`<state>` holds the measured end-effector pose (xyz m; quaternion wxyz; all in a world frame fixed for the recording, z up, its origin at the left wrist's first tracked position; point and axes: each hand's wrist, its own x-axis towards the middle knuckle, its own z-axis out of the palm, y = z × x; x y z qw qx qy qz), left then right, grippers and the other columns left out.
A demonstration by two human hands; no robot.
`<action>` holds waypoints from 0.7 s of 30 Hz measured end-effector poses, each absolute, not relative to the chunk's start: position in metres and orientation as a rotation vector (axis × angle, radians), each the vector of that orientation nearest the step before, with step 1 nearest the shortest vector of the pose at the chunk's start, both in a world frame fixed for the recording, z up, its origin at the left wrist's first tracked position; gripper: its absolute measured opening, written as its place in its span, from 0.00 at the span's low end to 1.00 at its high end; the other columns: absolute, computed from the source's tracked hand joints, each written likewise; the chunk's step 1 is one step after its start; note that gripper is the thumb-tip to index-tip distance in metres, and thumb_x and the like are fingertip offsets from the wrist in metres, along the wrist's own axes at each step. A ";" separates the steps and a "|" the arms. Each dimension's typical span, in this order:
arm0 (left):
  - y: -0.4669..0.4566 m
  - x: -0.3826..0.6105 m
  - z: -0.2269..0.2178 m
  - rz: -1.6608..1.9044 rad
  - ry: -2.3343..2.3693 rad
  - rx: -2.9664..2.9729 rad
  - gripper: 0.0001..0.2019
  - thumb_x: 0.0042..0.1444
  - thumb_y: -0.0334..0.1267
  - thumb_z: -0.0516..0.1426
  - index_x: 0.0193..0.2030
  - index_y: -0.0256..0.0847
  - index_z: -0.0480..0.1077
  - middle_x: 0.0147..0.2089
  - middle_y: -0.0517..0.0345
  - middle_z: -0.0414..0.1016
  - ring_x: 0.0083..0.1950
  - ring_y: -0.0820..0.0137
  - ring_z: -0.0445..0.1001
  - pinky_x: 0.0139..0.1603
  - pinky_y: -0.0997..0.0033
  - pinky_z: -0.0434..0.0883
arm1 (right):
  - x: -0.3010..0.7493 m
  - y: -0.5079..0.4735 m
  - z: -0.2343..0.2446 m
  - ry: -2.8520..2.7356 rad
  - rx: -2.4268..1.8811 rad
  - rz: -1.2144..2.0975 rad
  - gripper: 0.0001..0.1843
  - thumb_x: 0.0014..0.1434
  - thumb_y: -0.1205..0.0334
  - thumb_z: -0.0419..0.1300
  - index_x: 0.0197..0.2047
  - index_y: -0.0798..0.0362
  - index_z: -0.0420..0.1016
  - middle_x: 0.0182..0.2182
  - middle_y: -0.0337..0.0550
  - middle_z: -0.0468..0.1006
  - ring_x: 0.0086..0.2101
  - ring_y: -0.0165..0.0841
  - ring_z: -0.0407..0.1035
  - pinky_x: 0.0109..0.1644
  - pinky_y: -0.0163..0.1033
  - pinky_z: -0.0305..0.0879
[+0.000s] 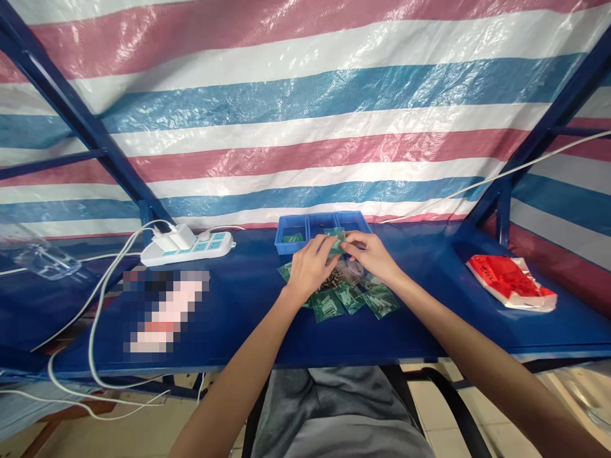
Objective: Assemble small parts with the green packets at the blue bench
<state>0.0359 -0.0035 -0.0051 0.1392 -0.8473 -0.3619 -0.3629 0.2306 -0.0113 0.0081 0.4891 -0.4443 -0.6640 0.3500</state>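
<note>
Between my two hands a small green plastic bag (335,236) is held up in front of the blue tray. My left hand (311,267) has its fingers closed at the bag's left side. The thumb and fingers of my right hand (370,253) pinch its right edge. Below them lies a pile of small metal pieces (337,278), partly covered by my left hand. Several more green bags with small metal parts inside, such as one green bag (328,306) at the front, lie around the pile.
A blue three-compartment tray (292,247) stands behind my hands, with something green in its left compartment. To the left are a white power strip (191,253) with chargers, loose white cables (95,318) and a blurred-out item (167,312). A red and white packet (513,283) lies right.
</note>
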 end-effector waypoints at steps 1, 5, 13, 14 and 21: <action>-0.003 0.036 -0.006 -1.053 -1.009 -2.422 0.14 0.68 0.38 0.54 0.59 0.42 0.68 0.52 0.50 0.78 0.51 0.64 0.79 0.39 0.70 0.74 | 0.230 -0.012 0.008 -1.601 -1.061 0.866 0.16 0.58 0.47 0.64 0.34 0.52 0.80 0.51 0.49 0.78 0.44 0.42 0.75 0.33 0.39 0.74; -0.002 0.035 -0.007 -1.069 -0.938 -2.363 0.15 0.69 0.35 0.52 0.60 0.40 0.70 0.51 0.50 0.80 0.50 0.65 0.80 0.44 0.69 0.75 | 0.227 -0.013 0.008 -1.601 -0.992 0.879 0.15 0.58 0.47 0.65 0.38 0.51 0.83 0.52 0.49 0.80 0.45 0.43 0.76 0.35 0.41 0.76; 0.000 0.025 0.005 -1.190 -1.203 -2.333 0.11 0.68 0.34 0.53 0.49 0.40 0.77 0.41 0.54 0.81 0.44 0.67 0.79 0.42 0.71 0.72 | 0.221 -0.022 0.012 -1.641 -0.906 0.954 0.16 0.63 0.50 0.63 0.52 0.45 0.80 0.65 0.44 0.71 0.54 0.46 0.75 0.36 0.40 0.78; 0.002 0.021 0.008 -1.223 -1.245 -2.303 0.11 0.68 0.35 0.53 0.49 0.40 0.77 0.41 0.54 0.81 0.44 0.67 0.79 0.43 0.71 0.72 | 0.221 -0.022 0.012 -1.652 -0.926 0.920 0.16 0.63 0.51 0.62 0.53 0.44 0.79 0.65 0.44 0.72 0.53 0.45 0.75 0.36 0.40 0.78; 0.038 -0.012 0.032 -1.138 -1.632 -2.139 0.13 0.64 0.33 0.56 0.51 0.41 0.79 0.48 0.49 0.80 0.52 0.58 0.77 0.50 0.62 0.74 | 0.226 -0.015 0.003 -1.899 -1.224 0.573 0.10 0.65 0.62 0.60 0.47 0.51 0.80 0.46 0.46 0.84 0.42 0.39 0.78 0.42 0.41 0.73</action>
